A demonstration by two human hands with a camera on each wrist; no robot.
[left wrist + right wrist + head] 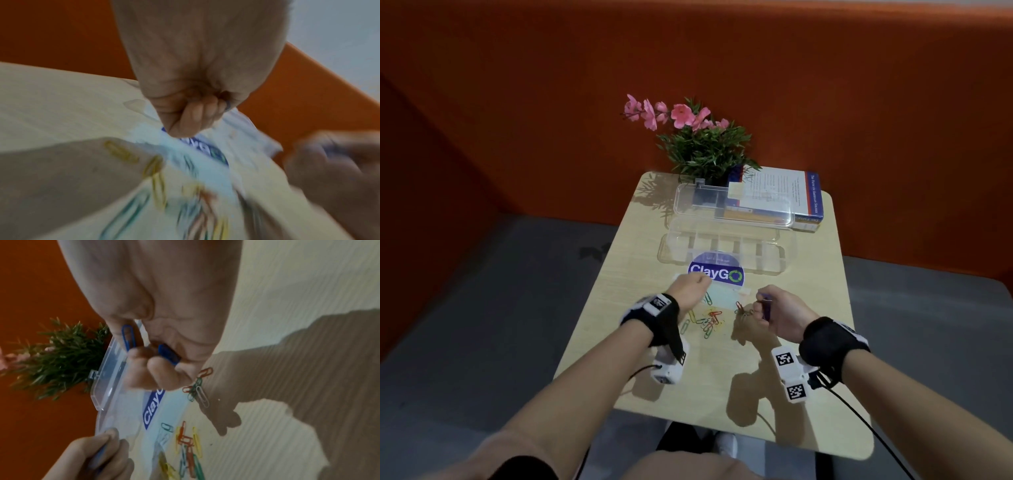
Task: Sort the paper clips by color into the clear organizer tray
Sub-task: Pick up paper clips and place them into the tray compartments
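The clear organizer tray [774,269] lies open mid-table, its lid [732,205] tipped back against a book. Nothing can be made out in its compartments. Loose clips [707,320] in yellow, red, green and white are scattered on the table in front of it, and a small tangle [742,310] lies by my right hand. My right hand [770,306] is curled round blue paper clips [128,337], with one clip sticking up past the thumb. My left hand [690,289] is a fist just left of the sticker, and a blue clip [227,104] shows between its fingers.
A round blue ClayGo sticker [715,270] sits on the table under the tray's near edge. Behind the tray stand a book [780,195] and a potted plant with pink flowers [702,144]. An orange wall runs behind the small table [808,394].
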